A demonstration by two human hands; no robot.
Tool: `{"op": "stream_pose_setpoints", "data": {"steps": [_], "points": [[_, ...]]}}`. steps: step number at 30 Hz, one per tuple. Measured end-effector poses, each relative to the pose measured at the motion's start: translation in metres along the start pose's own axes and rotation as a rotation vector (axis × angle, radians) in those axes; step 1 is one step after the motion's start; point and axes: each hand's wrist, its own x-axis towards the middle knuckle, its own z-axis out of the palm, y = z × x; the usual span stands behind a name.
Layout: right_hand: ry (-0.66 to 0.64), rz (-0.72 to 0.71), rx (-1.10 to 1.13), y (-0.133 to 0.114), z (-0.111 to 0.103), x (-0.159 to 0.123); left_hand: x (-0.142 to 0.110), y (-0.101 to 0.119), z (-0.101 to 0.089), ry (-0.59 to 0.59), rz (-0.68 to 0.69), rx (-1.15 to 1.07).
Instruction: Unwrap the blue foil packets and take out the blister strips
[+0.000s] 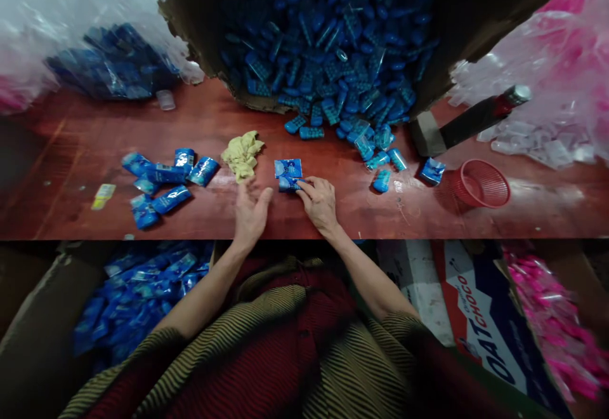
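Note:
My right hand (320, 202) rests on the red-brown table (71, 216) with its fingertips pinching a small blue plastic packet (288, 169). My left hand (250, 209) lies beside it, fingers apart and empty, just below a crumpled yellow cloth (242, 153). A pile of blue comb-like pieces (333, 70) spills out of a tipped cardboard box (200, 25) straight ahead. Several filled blue packets (164, 181) lie scattered at the left of the table.
A small red basket (481, 183) sits at the right, near a dark tool with a red-and-silver end (476, 117). Clear bags hold blue items (111, 63) and pink items (566, 57). Below the table edge are a box of blue packets (137, 292) and a printed carton (480, 317).

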Motion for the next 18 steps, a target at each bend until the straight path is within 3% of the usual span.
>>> {"op": "stream_pose_setpoints", "data": {"steps": [2,4,8,14,18], "points": [[0.023,0.007,0.035,-0.007,-0.004,-0.004,-0.011,0.003,0.012,-0.151,-0.301,-0.405],[0.026,-0.007,0.08,-0.014,-0.005,-0.008,-0.011,0.005,0.023,-0.232,-0.457,-0.641],[0.031,0.012,0.279,-0.018,-0.005,-0.007,0.001,0.007,0.033,-0.164,-0.474,-0.71],[-0.065,0.14,0.659,-0.007,0.001,0.016,0.001,0.006,0.028,-0.212,-0.542,-0.659],[-0.018,0.19,0.637,-0.005,0.003,0.028,-0.002,0.004,0.021,-0.246,-0.576,-0.682]]}}
